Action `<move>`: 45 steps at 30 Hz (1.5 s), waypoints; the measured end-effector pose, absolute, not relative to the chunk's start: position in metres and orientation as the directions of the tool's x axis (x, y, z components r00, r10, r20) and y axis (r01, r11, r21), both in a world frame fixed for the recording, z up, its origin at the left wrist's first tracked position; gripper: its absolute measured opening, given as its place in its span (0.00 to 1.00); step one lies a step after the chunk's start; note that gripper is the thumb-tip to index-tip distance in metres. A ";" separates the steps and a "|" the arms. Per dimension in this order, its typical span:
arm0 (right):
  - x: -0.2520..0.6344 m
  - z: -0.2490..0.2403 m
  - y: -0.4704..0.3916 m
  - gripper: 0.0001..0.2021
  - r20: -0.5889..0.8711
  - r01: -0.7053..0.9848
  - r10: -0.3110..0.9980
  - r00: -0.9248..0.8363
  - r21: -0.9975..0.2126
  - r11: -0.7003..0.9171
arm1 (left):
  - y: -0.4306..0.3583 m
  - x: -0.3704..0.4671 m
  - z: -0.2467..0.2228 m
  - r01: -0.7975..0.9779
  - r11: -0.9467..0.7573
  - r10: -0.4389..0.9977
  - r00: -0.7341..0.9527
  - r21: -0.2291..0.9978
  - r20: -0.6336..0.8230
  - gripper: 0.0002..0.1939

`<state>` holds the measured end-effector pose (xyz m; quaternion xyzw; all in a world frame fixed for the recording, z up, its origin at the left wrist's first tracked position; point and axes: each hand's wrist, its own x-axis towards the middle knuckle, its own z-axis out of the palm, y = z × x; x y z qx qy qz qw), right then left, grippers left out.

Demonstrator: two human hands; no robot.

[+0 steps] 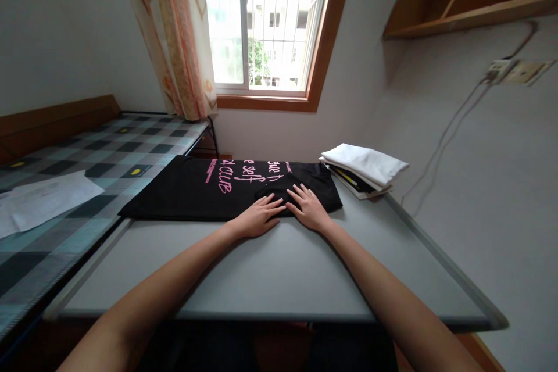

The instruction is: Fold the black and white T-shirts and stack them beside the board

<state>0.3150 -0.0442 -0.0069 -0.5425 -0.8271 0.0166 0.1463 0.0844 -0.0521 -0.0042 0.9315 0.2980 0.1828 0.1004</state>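
Note:
A black T-shirt (187, 197) with pink lettering lies partly folded across the far half of the table, its long side running left to right. On its near edge, right of the middle, my left hand (257, 216) rests flat with the fingers stretched out. My right hand (308, 207) lies beside it, fingers spread on a folded-over part of the shirt. The fingertips of both hands almost meet. Neither hand grips the cloth; both press on it from above.
Folded garments, white (364, 163) on top with black ones below, are stacked at the table's (270, 279) back right. To the left stands a bed with a checked mattress (139, 151), papers (52, 200) on it. Cables (449, 128) hang along the right wall under a wooden shelf (471, 14).

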 end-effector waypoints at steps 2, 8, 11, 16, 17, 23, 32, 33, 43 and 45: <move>0.324 -0.008 -0.045 0.29 0.250 0.875 0.890 -0.382 -0.213 0.435 | -0.055 0.071 -0.003 0.556 -0.779 0.621 0.747 0.289 0.237 0.30; 0.366 -0.007 -0.051 0.27 0.263 0.843 0.884 -0.386 -0.288 0.454 | -0.054 -0.009 0.005 0.652 -0.707 0.699 0.704 0.274 0.128 0.31; 0.387 -0.003 -0.057 0.25 0.289 0.834 0.853 -0.435 -0.227 0.503 | -0.053 -0.061 0.012 0.674 -0.695 0.716 0.677 0.250 0.169 0.26; 0.416 0.006 -0.066 0.14 0.406 0.796 0.713 -0.571 0.063 0.602 | -0.061 -0.127 0.024 0.688 -0.725 0.664 0.704 -0.012 0.253 0.16; 0.420 0.009 -0.068 0.12 0.410 0.785 0.690 -0.596 0.118 0.608 | -0.064 -0.136 0.026 0.693 -0.720 0.665 0.708 -0.048 0.238 0.16; 0.430 0.021 -0.074 0.13 0.356 0.748 0.658 -0.664 0.294 0.596 | -0.070 -0.185 0.036 0.796 -0.601 0.794 0.605 -0.065 0.064 0.16; 0.433 0.008 -0.071 0.15 0.365 0.859 0.781 -0.507 0.144 0.491 | -0.064 -0.270 0.035 0.941 -0.331 0.943 0.327 0.073 0.062 0.19; 0.434 0.008 -0.071 0.14 0.376 0.869 0.788 -0.488 0.127 0.478 | -0.063 -0.277 0.034 0.941 -0.316 0.949 0.309 0.125 0.067 0.17; 0.438 0.012 -0.076 0.13 0.300 0.932 0.894 -0.333 -0.037 0.359 | -0.069 -0.307 0.033 0.930 -0.292 0.954 0.265 0.224 0.142 0.22; 0.440 0.012 -0.080 0.14 0.284 0.935 0.907 -0.310 -0.080 0.344 | -0.077 -0.308 0.036 0.931 -0.284 0.957 0.260 0.228 0.131 0.22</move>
